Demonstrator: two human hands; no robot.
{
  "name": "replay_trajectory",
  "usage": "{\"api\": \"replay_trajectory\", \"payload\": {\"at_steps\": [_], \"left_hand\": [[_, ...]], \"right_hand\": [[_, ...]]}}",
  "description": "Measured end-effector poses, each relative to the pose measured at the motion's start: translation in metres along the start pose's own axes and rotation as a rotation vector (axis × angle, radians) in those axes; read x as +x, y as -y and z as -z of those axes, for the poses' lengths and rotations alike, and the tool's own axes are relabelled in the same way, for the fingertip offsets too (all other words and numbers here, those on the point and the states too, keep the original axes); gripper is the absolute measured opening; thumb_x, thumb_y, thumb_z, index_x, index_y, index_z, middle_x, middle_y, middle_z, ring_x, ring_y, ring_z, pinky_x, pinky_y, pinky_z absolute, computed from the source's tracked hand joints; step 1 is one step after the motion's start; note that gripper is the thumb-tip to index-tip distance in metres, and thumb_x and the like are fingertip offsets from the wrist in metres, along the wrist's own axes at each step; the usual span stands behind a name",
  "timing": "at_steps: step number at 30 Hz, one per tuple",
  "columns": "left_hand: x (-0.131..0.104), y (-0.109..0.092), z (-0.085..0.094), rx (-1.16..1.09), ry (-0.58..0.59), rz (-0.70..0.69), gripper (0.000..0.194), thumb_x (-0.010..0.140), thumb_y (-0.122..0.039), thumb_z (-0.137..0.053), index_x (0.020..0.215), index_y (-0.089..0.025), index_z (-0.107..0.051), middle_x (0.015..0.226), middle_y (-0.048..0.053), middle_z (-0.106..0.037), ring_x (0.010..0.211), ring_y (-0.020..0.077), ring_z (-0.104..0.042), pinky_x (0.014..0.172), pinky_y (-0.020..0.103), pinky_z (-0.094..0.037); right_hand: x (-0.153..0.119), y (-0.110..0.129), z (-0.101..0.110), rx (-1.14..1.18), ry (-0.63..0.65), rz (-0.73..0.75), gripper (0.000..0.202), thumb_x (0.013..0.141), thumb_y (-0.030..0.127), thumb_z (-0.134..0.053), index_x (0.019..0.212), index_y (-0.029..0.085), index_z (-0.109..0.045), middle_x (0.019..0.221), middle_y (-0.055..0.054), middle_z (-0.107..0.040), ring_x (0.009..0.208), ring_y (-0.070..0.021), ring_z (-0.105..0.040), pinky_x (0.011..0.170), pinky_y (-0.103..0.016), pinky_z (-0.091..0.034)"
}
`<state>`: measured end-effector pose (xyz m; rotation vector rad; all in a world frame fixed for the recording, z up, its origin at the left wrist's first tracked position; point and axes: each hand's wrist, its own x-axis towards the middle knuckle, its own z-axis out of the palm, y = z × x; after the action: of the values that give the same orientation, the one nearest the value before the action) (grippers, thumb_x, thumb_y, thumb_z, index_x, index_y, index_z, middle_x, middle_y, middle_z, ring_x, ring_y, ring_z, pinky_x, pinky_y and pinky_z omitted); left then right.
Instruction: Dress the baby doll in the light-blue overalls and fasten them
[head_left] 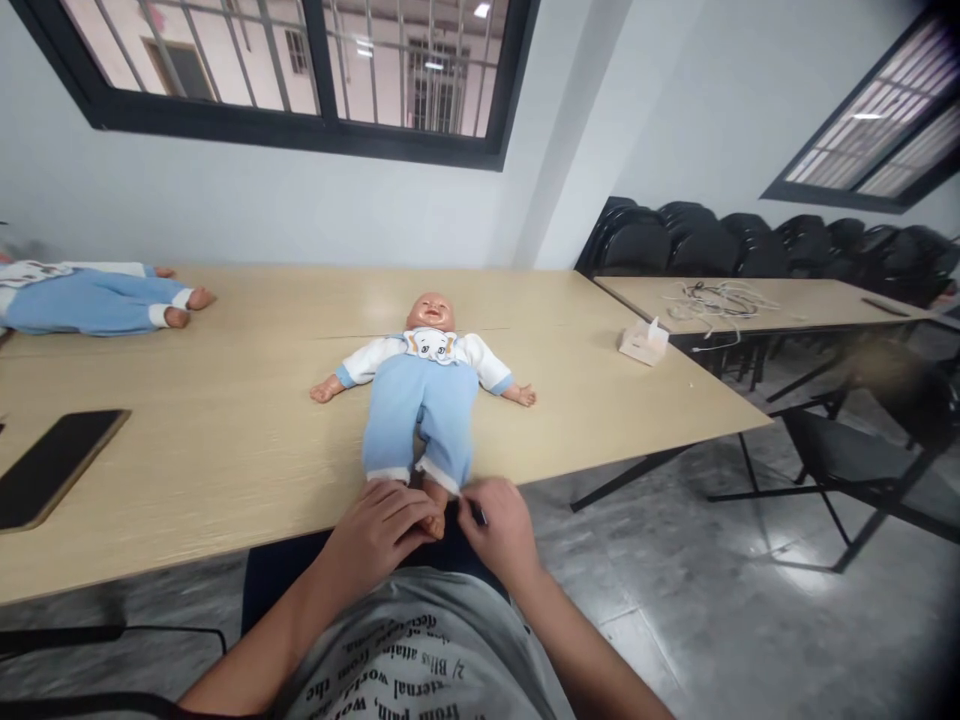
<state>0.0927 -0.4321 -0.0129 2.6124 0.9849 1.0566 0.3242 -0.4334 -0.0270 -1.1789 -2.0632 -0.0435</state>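
Observation:
A baby doll lies on its back on the wooden table, its head toward the wall and its arms spread. It wears blue trousers, a white top with blue cuffs and a bib with an animal face. My left hand is closed around the doll's foot on the left, with its fingertips reaching the toes of the other foot. At the white trouser cuff on the right, my right hand has its fingers pinched on the edge.
A second doll lies at the far left of the table. A black phone is near the left edge. A tissue box stands at the right. Beyond are cables, stacked chairs and a black chair.

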Motion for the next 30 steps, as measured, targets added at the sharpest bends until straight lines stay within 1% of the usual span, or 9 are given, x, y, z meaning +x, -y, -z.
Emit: {"api": "replay_trajectory", "payload": {"at_steps": [3, 6, 9, 12, 16, 18, 24, 27, 30], "left_hand": [[0.000, -0.001, 0.002, 0.025, 0.073, -0.049, 0.015, 0.102, -0.024, -0.058, 0.116, -0.023, -0.065, 0.112, 0.003, -0.074, 0.103, 0.0198, -0.064, 0.100, 0.039, -0.045], [0.002, -0.003, 0.004, 0.097, 0.116, -0.090, 0.013, 0.104, -0.024, -0.056, 0.112, -0.023, -0.066, 0.112, 0.003, -0.074, 0.098, 0.0195, -0.063, 0.096, 0.039, -0.044], [0.003, -0.004, 0.003, 0.146, 0.107, -0.116, 0.014, 0.104, -0.024, -0.055, 0.112, -0.022, -0.067, 0.110, 0.004, -0.074, 0.096, 0.0202, -0.061, 0.093, 0.039, -0.043], [0.002, -0.002, 0.002, 0.151, 0.092, -0.126, 0.015, 0.104, -0.026, -0.055, 0.112, -0.021, -0.067, 0.109, 0.004, -0.074, 0.095, 0.0206, -0.060, 0.091, 0.039, -0.043], [-0.001, -0.001, 0.000, 0.141, 0.054, -0.116, 0.014, 0.104, -0.027, -0.055, 0.107, -0.022, -0.067, 0.106, 0.003, -0.074, 0.095, 0.0209, -0.060, 0.092, 0.040, -0.043], [-0.002, -0.001, 0.000, 0.128, 0.052, -0.107, 0.012, 0.104, -0.027, -0.057, 0.108, -0.021, -0.067, 0.104, 0.003, -0.074, 0.095, 0.0210, -0.060, 0.092, 0.040, -0.043], [-0.002, -0.003, 0.000, 0.089, 0.052, -0.071, 0.013, 0.102, -0.025, -0.060, 0.114, -0.022, -0.064, 0.110, 0.004, -0.073, 0.100, 0.0211, -0.061, 0.095, 0.040, -0.043], [-0.004, -0.007, 0.005, 0.036, 0.067, -0.077, 0.019, 0.101, -0.029, -0.062, 0.119, -0.023, -0.063, 0.113, 0.005, -0.072, 0.103, 0.0217, -0.062, 0.098, 0.040, -0.044], [-0.008, -0.006, 0.018, -0.079, 0.124, -0.133, 0.041, 0.098, -0.044, -0.065, 0.131, -0.022, -0.057, 0.119, 0.008, -0.071, 0.109, 0.0235, -0.062, 0.102, 0.040, -0.045]], "right_hand": [[0.011, 0.005, 0.007, 0.042, -0.029, -0.053, 0.012, 0.098, 0.019, -0.053, 0.104, 0.020, -0.064, 0.088, -0.007, -0.068, 0.082, -0.0230, -0.059, 0.075, -0.037, -0.045], [0.035, 0.010, 0.012, -0.023, 0.063, 0.060, 0.016, 0.101, 0.026, -0.057, 0.113, 0.021, -0.067, 0.088, -0.007, -0.070, 0.082, -0.0229, -0.060, 0.075, -0.037, -0.042], [0.057, 0.015, 0.012, -0.115, 0.177, 0.158, 0.015, 0.102, 0.026, -0.057, 0.096, 0.021, -0.070, 0.078, -0.004, -0.067, 0.075, -0.0204, -0.056, 0.070, -0.036, -0.036], [0.065, 0.018, 0.012, -0.162, 0.223, 0.205, 0.027, 0.103, 0.021, -0.053, 0.078, 0.019, -0.063, 0.072, -0.003, -0.061, 0.070, -0.0190, -0.051, 0.067, -0.035, -0.031], [0.057, 0.020, 0.014, -0.092, 0.258, 0.316, 0.026, 0.105, 0.019, -0.048, 0.084, 0.019, -0.063, 0.073, -0.003, -0.060, 0.071, -0.0190, -0.049, 0.068, -0.034, -0.033], [0.050, 0.018, 0.013, -0.022, 0.255, 0.308, 0.024, 0.105, 0.020, -0.047, 0.089, 0.018, -0.064, 0.075, -0.003, -0.060, 0.072, -0.0192, -0.050, 0.069, -0.034, -0.035], [0.033, 0.007, 0.006, 0.238, 0.127, 0.138, 0.014, 0.102, 0.022, -0.050, 0.098, 0.021, -0.063, 0.080, -0.004, -0.063, 0.077, -0.0211, -0.055, 0.074, -0.036, -0.042], [0.037, -0.011, 0.000, 0.354, 0.014, -0.092, 0.017, 0.102, 0.027, -0.048, 0.108, 0.022, -0.063, 0.090, -0.007, -0.065, 0.085, -0.0232, -0.058, 0.080, -0.039, -0.046], [0.056, -0.045, -0.012, 0.494, -0.073, -0.390, 0.023, 0.102, 0.038, -0.050, 0.108, 0.022, -0.065, 0.101, -0.008, -0.067, 0.093, -0.0246, -0.062, 0.085, -0.040, -0.049]]}}
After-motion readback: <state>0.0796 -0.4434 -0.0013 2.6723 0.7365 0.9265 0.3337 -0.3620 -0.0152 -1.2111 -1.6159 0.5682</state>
